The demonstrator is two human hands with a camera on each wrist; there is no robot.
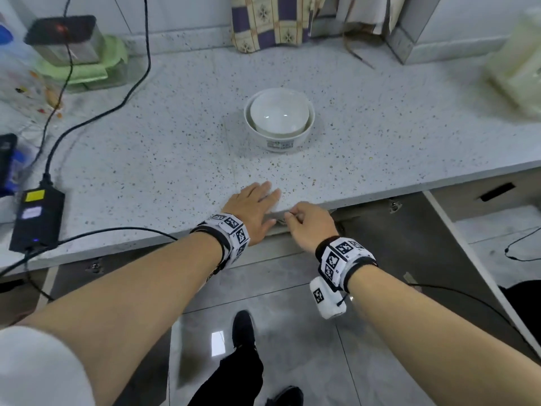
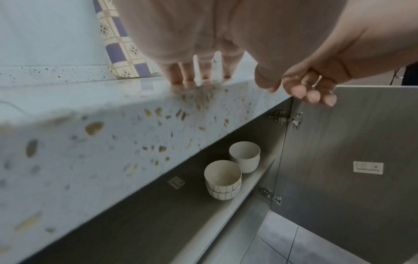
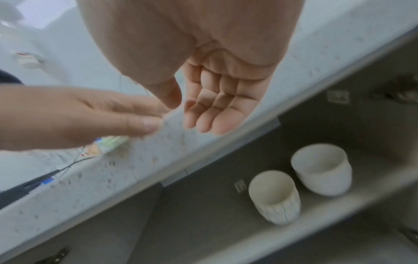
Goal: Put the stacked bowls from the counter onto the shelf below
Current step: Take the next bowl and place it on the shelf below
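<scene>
Two white bowls, nested in a stack (image 1: 279,120), stand in the middle of the speckled counter (image 1: 181,136). My left hand (image 1: 254,208) lies flat on the counter's front edge, its straight fingers (image 2: 187,73) touching the stone. My right hand (image 1: 309,222) hovers just past the edge beside it, fingers (image 3: 210,114) loosely curled and holding nothing. Both hands are well short of the stack. Under the counter the grey shelf (image 2: 226,212) shows in both wrist views.
Two small stacks of bowls (image 2: 222,178) (image 2: 244,156) stand on the shelf. The cabinet door (image 2: 353,151) hangs wide to the right. A black power adapter (image 1: 36,219) with cables lies at the counter's left, a green-lidded container (image 1: 85,63) behind it, a checked cloth (image 1: 272,22) at the back.
</scene>
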